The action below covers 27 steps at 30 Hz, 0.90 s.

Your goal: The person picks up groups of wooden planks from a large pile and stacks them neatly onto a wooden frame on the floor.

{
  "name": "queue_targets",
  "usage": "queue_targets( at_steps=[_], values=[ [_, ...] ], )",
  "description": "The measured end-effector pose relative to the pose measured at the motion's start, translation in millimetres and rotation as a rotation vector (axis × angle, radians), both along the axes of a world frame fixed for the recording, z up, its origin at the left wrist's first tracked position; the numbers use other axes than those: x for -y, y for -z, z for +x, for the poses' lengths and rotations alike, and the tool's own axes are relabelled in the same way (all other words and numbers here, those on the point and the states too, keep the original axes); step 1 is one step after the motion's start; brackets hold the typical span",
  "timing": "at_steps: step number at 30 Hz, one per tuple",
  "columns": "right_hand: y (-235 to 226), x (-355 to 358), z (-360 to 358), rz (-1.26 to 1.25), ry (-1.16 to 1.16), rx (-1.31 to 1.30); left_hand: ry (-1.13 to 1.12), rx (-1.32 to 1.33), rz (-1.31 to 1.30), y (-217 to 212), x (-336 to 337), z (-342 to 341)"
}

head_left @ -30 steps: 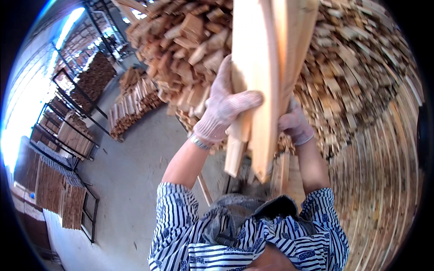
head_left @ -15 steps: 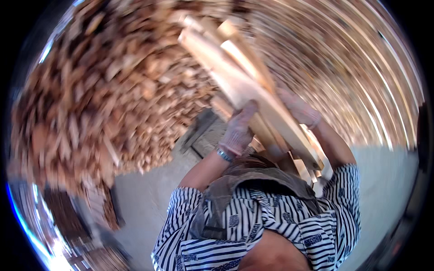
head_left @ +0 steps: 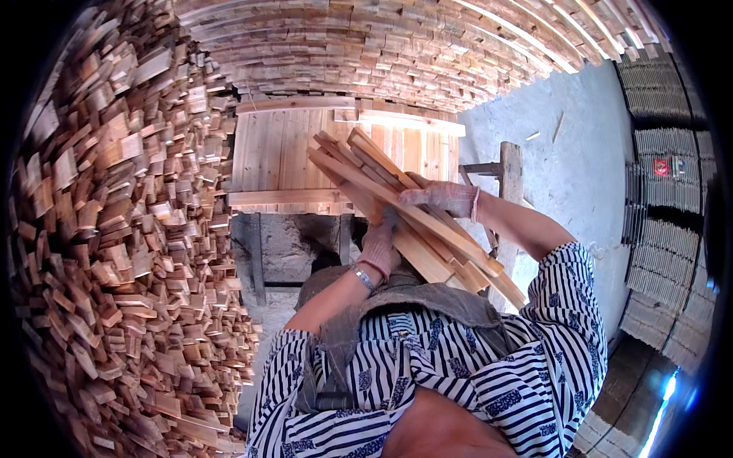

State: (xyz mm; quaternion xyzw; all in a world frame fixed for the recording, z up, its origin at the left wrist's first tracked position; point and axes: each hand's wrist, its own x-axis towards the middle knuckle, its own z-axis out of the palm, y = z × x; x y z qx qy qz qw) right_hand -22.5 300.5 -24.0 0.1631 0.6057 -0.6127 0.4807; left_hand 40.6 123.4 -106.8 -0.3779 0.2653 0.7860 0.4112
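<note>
I see pale, rough wood slats [head_left: 405, 217] bundled diagonally; my left hand [head_left: 379, 248] and right hand [head_left: 447, 198] clamp them above the workbench [head_left: 282, 153], stacked wood [head_left: 114, 229] crowding left.

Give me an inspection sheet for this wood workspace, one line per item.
Surface: wooden table, boards laid flat on it.
Job's things: bundle of wooden slats, slanted, carried in both hands.
Clutter: offcut stack on the left.
Grippers: left hand gloved, under the bundle; right hand gloved, on top.
Cables: nothing seen.
Surroundings: stacked plank wall, concrete floor, wooden stand.
</note>
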Motion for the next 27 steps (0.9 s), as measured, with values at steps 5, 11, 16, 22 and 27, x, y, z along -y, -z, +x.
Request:
queue_targets(
  at_steps=[5,11,16,22,27],
  values=[
    [38,-18,-19,-0.107,0.012,0.262,-0.029,0.040,0.018,28,-15,-10],
    [105,-20,-87,-0.231,-0.053,0.119,-0.021,0.203,-0.019,48,-41,-66],
    [174,-12,-134,-0.188,-0.020,0.249,-0.120,-0.136,0.180,146,-30,-101],
    [228,-27,-129,-0.085,0.093,0.338,-0.229,0.213,0.149,187,-32,-131],
    [206,-36,-100,0.200,-0.026,0.015,-0.174,0.121,-0.088,152,-39,-112]
  ],
)
